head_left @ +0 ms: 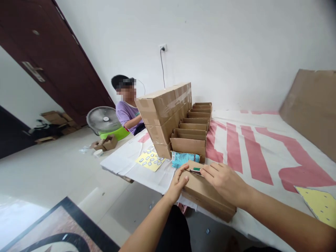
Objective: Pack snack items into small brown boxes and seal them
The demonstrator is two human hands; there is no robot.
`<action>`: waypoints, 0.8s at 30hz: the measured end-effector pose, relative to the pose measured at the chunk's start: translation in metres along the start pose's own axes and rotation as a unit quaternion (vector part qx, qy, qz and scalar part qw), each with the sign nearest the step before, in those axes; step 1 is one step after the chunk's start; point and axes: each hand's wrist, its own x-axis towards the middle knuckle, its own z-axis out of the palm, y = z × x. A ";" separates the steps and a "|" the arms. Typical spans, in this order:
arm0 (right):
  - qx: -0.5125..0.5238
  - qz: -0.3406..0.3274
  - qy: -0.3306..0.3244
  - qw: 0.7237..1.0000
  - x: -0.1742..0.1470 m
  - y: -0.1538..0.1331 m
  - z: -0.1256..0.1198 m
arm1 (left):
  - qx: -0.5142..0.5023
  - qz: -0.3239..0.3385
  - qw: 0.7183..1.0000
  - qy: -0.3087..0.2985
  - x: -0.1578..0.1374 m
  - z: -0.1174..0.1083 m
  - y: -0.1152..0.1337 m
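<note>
A closed brown cardboard box [207,192] lies at the near edge of the table, right before me. My left hand [178,182] grips its left end, fingers over the top edge and thumb closer to me. Over the top of the box, my right hand [219,178] is closed around a slim green-and-metal tool [195,170], much like a craft knife. Its metal end points left, near my left fingertips; the rest is hidden in my fingers. Just beyond the box sits a blue plastic packet [183,159], touching neither hand.
Stacked taped cartons [168,112] form a wall on the table, with a row of open cardboard boxes [189,141] beside it. Yellow sticker sheets [150,161] lie left and right. A person [128,108] sits behind the cartons, near a floor fan [105,120]. A large cardboard panel [312,108] stands right.
</note>
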 end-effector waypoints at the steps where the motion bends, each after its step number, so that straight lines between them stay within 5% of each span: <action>1: -0.005 -0.007 -0.006 1.000 -0.001 0.001 -0.003 | 0.001 -0.003 1.000 -0.002 0.000 0.000 0.001; 11: -0.031 -0.028 -0.016 0.999 -0.041 0.014 -0.045 | -0.005 -0.007 1.000 0.004 0.001 0.000 -0.004; 24: -0.009 0.030 -0.048 0.998 -0.095 0.024 -0.050 | 0.011 0.002 1.000 0.007 0.001 0.001 -0.002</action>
